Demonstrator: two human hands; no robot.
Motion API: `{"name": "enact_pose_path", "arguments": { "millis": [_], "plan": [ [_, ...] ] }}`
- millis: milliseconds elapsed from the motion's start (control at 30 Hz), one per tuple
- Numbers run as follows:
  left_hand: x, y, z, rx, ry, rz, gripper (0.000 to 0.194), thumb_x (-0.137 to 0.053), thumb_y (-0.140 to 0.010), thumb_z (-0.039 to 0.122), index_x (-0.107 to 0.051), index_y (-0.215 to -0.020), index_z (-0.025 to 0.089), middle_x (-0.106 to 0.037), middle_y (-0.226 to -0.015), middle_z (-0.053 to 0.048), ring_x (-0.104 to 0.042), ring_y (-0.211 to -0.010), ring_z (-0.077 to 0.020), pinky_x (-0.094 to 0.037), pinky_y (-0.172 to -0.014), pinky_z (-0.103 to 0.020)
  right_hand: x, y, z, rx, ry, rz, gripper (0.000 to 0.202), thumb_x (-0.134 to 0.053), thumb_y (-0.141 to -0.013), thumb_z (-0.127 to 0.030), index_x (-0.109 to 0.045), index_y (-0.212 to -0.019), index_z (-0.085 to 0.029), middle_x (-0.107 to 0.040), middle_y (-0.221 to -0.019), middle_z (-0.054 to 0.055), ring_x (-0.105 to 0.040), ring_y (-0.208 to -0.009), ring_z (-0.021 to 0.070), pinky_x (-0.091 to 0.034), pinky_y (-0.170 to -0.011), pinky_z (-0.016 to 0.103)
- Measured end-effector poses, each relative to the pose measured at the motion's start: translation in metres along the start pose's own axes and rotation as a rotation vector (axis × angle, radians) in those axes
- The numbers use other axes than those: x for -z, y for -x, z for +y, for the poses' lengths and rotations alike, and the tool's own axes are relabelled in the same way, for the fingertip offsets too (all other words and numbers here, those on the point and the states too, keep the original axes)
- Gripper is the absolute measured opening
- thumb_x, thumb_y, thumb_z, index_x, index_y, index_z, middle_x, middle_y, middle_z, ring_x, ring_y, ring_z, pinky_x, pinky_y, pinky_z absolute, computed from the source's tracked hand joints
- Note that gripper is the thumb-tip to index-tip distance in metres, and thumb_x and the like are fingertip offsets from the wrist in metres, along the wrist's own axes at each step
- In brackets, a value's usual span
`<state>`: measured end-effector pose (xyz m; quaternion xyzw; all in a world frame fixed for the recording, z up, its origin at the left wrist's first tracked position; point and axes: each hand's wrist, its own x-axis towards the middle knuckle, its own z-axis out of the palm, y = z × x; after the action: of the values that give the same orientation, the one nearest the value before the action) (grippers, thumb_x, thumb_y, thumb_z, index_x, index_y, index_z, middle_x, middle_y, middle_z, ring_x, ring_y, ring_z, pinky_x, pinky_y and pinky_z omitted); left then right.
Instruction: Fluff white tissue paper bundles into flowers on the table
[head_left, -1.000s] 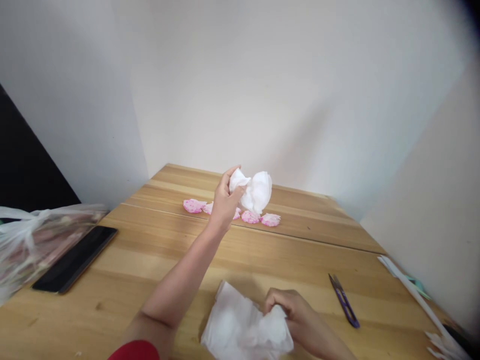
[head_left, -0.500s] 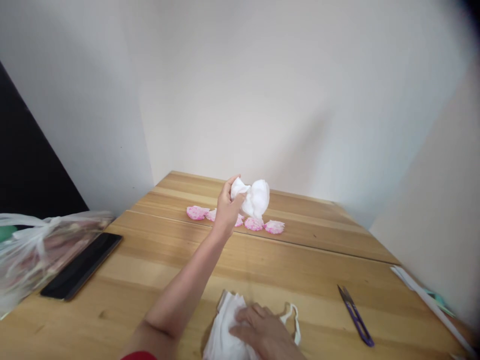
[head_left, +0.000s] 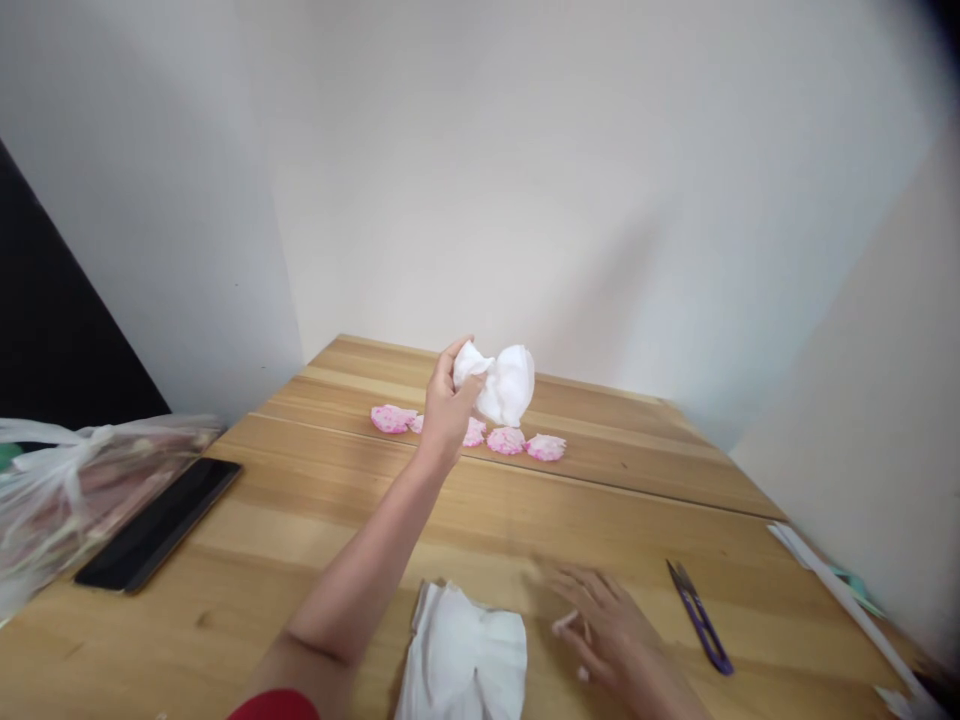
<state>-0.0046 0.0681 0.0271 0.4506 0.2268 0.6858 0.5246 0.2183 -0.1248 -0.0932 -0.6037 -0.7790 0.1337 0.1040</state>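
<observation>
In front of me, raised above the far part of the table, my left hand (head_left: 450, 405) is closed on a bunched white cloth piece (head_left: 510, 385) with rounded, petal-like lobes. A stack of similar white cloth pieces (head_left: 469, 650) lies at the table's near edge. To the right of that stack, my right hand (head_left: 604, 620) is low over the table with its fingers apart, slightly smeared by motion. Under its fingers and thumb, bits of a white cord (head_left: 566, 623) show; most of the cord is hidden by the hand.
Several pink-and-white petal-like pieces (head_left: 506, 440) lie in a row behind my left forearm. Purple thread snips (head_left: 701, 615) are at the right, beyond them a white strip (head_left: 840, 600). On the left are a black phone (head_left: 161, 525) and a tied plastic bag (head_left: 82, 490).
My right hand has left the white stack and moved right, over the cord. My left hand still holds the white cloth piece in nearly the same place. The view has shifted slightly.
</observation>
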Motion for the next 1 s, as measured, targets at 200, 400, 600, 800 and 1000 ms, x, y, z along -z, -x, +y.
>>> {"name": "enact_pose_path", "arguments": {
  "millis": [200, 400, 600, 800, 1000],
  "plan": [
    [0.004, -0.002, 0.010, -0.010, 0.030, 0.030, 0.047, -0.060, -0.077, 0.018, -0.051, -0.123, 0.025, -0.057, -0.099, -0.003, -0.052, -0.075, -0.0094, -0.044, -0.061, -0.016, -0.011, 0.023, 0.019, -0.090, -0.128, -0.116, 0.045, -0.052, -0.077, -0.024, -0.061, -0.121, -0.029, -0.052, -0.135, 0.008, -0.043, -0.127, 0.0255, -0.034, -0.106, 0.043],
    [0.004, -0.001, 0.011, -0.013, 0.031, 0.030, 0.046, -0.059, -0.078, 0.018, -0.051, -0.122, 0.024, -0.057, -0.103, -0.003, -0.053, -0.079, -0.0098, -0.044, -0.066, -0.017, -0.040, 0.020, 0.006, -0.150, -0.224, -0.076, 0.025, -0.044, -0.080, -0.018, -0.069, -0.081, -0.020, -0.067, -0.083, 0.007, -0.062, -0.081, 0.0200, -0.048, -0.074, 0.030],
    [0.004, -0.001, 0.014, -0.008, 0.040, 0.036, 0.047, -0.059, -0.078, 0.018, -0.050, -0.124, 0.024, -0.058, -0.100, -0.003, -0.055, -0.080, -0.0107, -0.045, -0.067, -0.018, -0.009, 0.009, -0.016, -0.002, -0.363, -0.191, 0.041, -0.068, -0.072, -0.035, -0.067, -0.112, -0.024, -0.064, -0.118, 0.011, -0.058, -0.110, 0.0265, -0.043, -0.096, 0.036],
    [0.004, -0.002, 0.016, -0.026, 0.056, 0.043, 0.047, -0.061, -0.078, 0.019, -0.050, -0.123, 0.024, -0.059, -0.103, -0.004, -0.056, -0.085, -0.0116, -0.046, -0.072, -0.019, 0.057, 0.000, -0.013, 0.082, -0.370, -0.514, 0.063, -0.069, -0.074, -0.042, -0.050, -0.133, -0.033, -0.044, -0.143, 0.005, -0.036, -0.134, 0.0271, -0.026, -0.111, 0.042],
    [0.004, 0.000, 0.017, -0.001, 0.053, 0.039, 0.048, -0.061, -0.078, 0.020, -0.049, -0.124, 0.024, -0.059, -0.102, -0.004, -0.056, -0.083, -0.0116, -0.046, -0.067, -0.018, 0.061, -0.039, 0.014, -0.024, -0.208, -0.265, 0.056, -0.058, -0.081, -0.036, -0.047, -0.136, -0.029, -0.054, -0.134, 0.007, -0.050, -0.121, 0.0274, -0.037, -0.102, 0.042]
  ]
}}
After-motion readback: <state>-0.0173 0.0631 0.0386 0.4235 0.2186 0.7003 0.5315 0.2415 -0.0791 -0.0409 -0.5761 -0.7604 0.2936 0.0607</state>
